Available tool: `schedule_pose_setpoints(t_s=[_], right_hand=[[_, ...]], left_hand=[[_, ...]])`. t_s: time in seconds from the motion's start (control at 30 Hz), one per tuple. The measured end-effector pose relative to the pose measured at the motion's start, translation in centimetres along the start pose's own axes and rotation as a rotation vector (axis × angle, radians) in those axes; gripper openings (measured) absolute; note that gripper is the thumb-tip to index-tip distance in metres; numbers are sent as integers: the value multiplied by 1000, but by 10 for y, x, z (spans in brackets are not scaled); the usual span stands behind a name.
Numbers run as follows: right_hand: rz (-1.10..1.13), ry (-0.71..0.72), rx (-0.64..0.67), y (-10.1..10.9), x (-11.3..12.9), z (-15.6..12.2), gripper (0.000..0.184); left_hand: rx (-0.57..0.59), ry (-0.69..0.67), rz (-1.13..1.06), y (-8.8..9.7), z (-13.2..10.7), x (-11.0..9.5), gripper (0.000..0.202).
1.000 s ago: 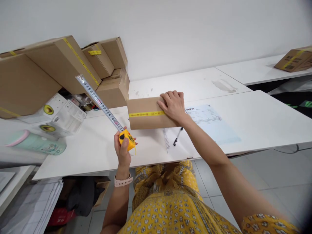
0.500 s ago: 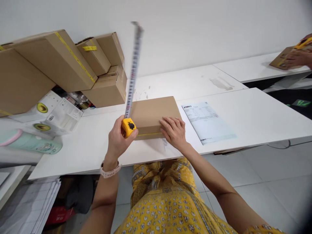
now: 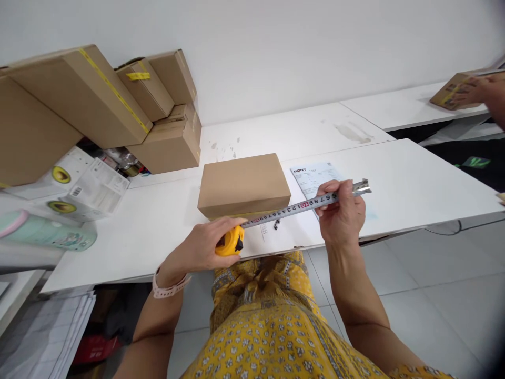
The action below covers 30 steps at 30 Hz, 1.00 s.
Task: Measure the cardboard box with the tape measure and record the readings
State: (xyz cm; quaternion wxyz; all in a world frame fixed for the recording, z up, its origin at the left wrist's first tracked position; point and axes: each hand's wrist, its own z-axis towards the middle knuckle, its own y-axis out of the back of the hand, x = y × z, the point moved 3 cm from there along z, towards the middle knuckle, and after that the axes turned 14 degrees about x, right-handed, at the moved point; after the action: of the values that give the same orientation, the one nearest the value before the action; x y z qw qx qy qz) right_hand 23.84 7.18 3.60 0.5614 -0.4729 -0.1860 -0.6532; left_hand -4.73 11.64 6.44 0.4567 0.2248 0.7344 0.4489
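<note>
My left hand (image 3: 209, 245) is closed round the yellow case of a tape measure (image 3: 230, 242), near the table's front edge. From the case the metal blade (image 3: 288, 210) runs out to the right, its numbers facing up. My right hand (image 3: 342, 210) pinches that blade between thumb and fingers, a little short of its hooked end. Just behind the blade a closed cardboard box (image 3: 244, 184) lies on the white table (image 3: 158, 231). A small dark clip-like item (image 3: 276, 225) and a slip with writing (image 3: 263, 230) show in front of the box, partly covered.
Printed papers (image 3: 305, 179) lie right of the box, partly behind my right hand. Cardboard boxes (image 3: 114, 100) are stacked at the left, with a white avocado-print box (image 3: 87, 184) and a mint bottle (image 3: 51, 231). Far right, another person's hand (image 3: 477, 89) touches a carton (image 3: 447, 95).
My right hand has left the cardboard box and taken hold of the tape blade. The blade has swung from upright to nearly level, pointing right. My left hand has moved right and nearer my body.
</note>
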Motion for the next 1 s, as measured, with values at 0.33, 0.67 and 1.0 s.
schedule_pose_setpoints(t_s=[0.33,0.67,1.0], right_hand=[[-8,-247,494,-69,-25,-61,35],[-864,-294,96,50,-141,-39,35],[-1260,-310,308,40,-171,-43,31]], left_hand=[[-410,-126,-118,10,26,-8,88],[-680,55,225,36,75,48,60],[-429,119,301,6,87,74,98]])
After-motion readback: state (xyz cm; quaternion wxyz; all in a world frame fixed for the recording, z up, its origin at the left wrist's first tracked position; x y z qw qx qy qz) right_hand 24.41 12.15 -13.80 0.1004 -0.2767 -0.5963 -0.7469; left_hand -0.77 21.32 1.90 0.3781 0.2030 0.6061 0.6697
